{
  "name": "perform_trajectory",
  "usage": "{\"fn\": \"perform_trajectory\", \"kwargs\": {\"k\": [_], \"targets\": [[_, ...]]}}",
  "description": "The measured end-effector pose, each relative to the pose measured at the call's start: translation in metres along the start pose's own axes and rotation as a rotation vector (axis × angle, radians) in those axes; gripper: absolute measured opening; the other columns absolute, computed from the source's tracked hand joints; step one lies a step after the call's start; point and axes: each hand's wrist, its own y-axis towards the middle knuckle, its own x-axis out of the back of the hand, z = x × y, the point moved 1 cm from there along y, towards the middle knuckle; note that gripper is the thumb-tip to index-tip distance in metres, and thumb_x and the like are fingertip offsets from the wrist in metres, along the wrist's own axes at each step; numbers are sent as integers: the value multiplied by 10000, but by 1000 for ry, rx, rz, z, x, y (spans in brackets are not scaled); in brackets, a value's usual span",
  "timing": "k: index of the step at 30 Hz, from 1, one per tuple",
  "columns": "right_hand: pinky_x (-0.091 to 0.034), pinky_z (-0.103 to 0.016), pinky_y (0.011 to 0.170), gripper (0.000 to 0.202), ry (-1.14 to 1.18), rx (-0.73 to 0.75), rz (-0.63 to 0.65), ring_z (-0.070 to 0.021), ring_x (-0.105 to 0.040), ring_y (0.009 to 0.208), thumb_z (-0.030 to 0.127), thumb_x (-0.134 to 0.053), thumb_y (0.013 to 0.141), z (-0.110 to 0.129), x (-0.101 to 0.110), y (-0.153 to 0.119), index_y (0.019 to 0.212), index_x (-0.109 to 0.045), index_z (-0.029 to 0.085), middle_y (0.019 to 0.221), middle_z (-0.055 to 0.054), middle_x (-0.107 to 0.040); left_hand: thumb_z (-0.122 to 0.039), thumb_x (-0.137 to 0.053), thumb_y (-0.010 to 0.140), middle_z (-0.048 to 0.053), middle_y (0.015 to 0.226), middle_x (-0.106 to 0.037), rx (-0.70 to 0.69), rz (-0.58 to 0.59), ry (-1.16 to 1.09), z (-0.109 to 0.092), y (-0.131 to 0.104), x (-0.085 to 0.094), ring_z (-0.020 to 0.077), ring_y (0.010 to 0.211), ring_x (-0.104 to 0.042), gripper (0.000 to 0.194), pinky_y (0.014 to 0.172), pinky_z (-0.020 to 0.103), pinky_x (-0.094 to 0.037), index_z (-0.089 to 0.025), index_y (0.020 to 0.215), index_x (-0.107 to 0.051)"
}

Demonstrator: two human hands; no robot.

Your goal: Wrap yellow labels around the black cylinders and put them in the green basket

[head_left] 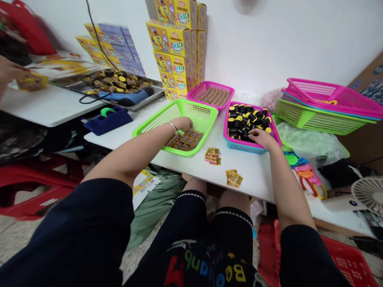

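My left hand reaches into a green plastic basket, its fingers curled downward over rows of small cups in printed brown wrappers. What those fingers hold is hidden. On the other side, my right hand dips into a pink basket full of small black cups with yellow lids. Its fingertips are drawn together against the cups at the near side; I cannot make out what is between them. Two small piles of yellow printed cards, a left one and a right one, lie on the table between the baskets.
Another pink basket holds rows of wrapped cups behind. Yellow boxes are stacked against the wall. A blue tape dispenser and a metal tray stand left. Stacked baskets and a fan are right. Another person's hand shows far left.
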Motion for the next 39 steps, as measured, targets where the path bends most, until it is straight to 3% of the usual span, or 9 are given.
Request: {"fn": "perform_trajectory", "kwargs": {"k": [3,7,9,12,15,18,28,34,39], "targets": [[-463,-379,1073,409,26,8,9,-218,-667,1128,397,-635,870,-1,-1,-1,1234,-678,215,1279,-83,-731,-232,-706,797,18,703,-705,17,-7,6,-6,1,6,169,854,-612,171,930,292,-482,-80,870,-731],[-460,-366,1056,422,55,-22,44,-228,-662,1117,367,-655,838,-1,0,2,1222,-688,195,1265,-78,-735,-200,-509,939,187,1242,-675,-216,-302,85,-55,-30,-11,284,1205,-579,375,1099,443,-403,-69,1265,-639],[-483,-350,1006,385,77,-53,63,-230,-673,1053,380,-660,825,-1,2,1,1144,-723,173,1163,-72,-764,-170,-410,986,177,1297,-648,-520,-429,118,-92,-65,-41,258,1254,-572,386,1120,426,-416,-98,1307,-612],[-499,-345,971,392,104,-85,32,-212,-666,977,370,-715,773,0,4,-4,1112,-730,173,1054,-45,-765,-181,-410,1018,140,1366,-645,-897,-205,229,-133,-124,-107,228,1301,-587,361,1129,379,-455,-136,1303,-626],[-477,-419,1045,445,73,-62,-87,-250,-618,1078,389,-772,722,1,5,-9,1118,-725,192,1042,-51,-735,-265,-471,1024,172,1491,-559,-885,-197,370,-142,-162,-163,298,1417,-513,427,1162,447,-451,-100,1410,-551],[-464,-494,1081,410,93,-19,-245,-311,-549,1204,366,-739,743,0,3,-13,1120,-715,208,1065,-73,-717,-140,-420,1013,192,1468,-572,-878,-199,485,-135,-175,-187,294,1385,-555,435,1151,434,-481,-55,1425,-536],[-400,-579,1159,389,187,179,-771,-312,-526,1266,377,-589,874,-2,-4,-32,1214,-615,190,1224,-122,-648,-42,-437,966,170,1236,-729,-933,-111,221,-124,-156,-162,226,1121,-733,335,919,301,-611,-85,1213,-659],[-457,-584,1122,467,200,364,-861,-298,-572,1285,451,-466,959,-6,-17,-45,1360,-520,216,1324,-130,-610,-186,-612,939,58,932,-762,-798,-231,-387,-129,-122,-136,158,876,-748,93,803,261,-605,-156,865,-660],[-587,-467,946,447,312,465,-898,-230,-677,1003,507,-517,942,-13,-27,-45,1274,-570,214,1175,-113,-652,-358,-687,909,11,855,-744,-617,-321,-932,-157,-85,-105,111,670,-738,257,611,195,-572,-186,1086,-618]]}}
